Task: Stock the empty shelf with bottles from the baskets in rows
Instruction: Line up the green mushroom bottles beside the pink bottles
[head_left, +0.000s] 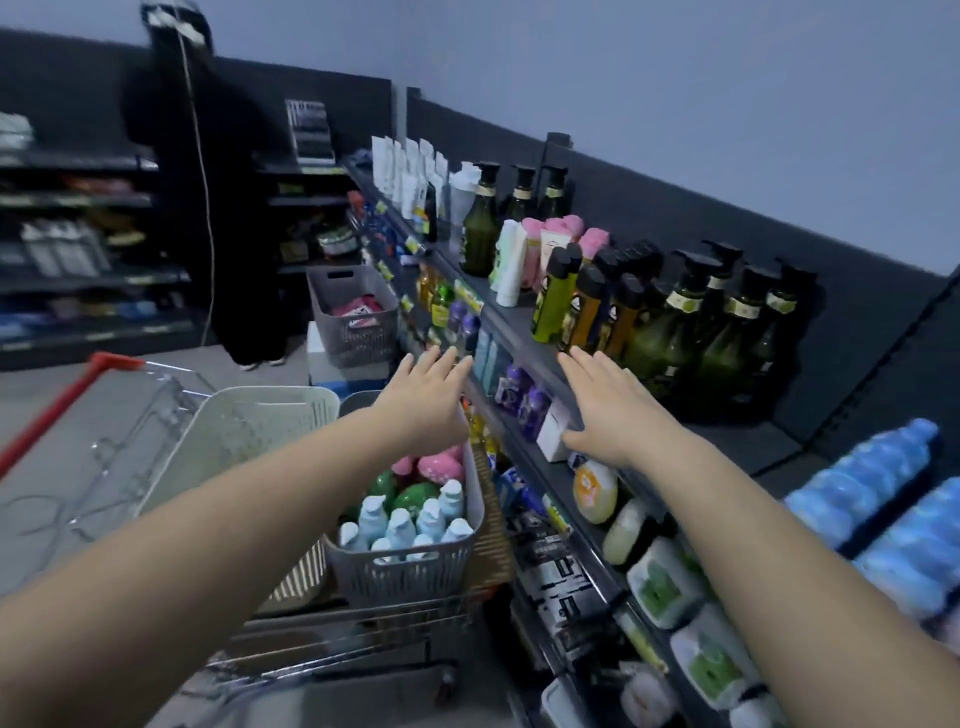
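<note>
Both my arms reach forward, palms down, fingers spread and holding nothing. My left hand (423, 397) hovers above the grey basket (410, 564), which holds several pale blue, green and pink bottles (402, 522). My right hand (605, 410) is beside the front edge of the top shelf (519, 325). On that shelf stand dark green pump bottles (675, 332) and yellow and orange black-capped bottles (582, 306). A bare dark stretch of shelf (737, 447) lies to the right of them.
The grey basket sits in a metal trolley with a red handle (72, 395), next to an empty cream basket (244, 436). Another grey basket (353, 312) stands farther down the aisle. A person in black (223, 208) stands beyond. Blue water bottle packs (878, 493) lie at right. Lower shelves are packed with goods.
</note>
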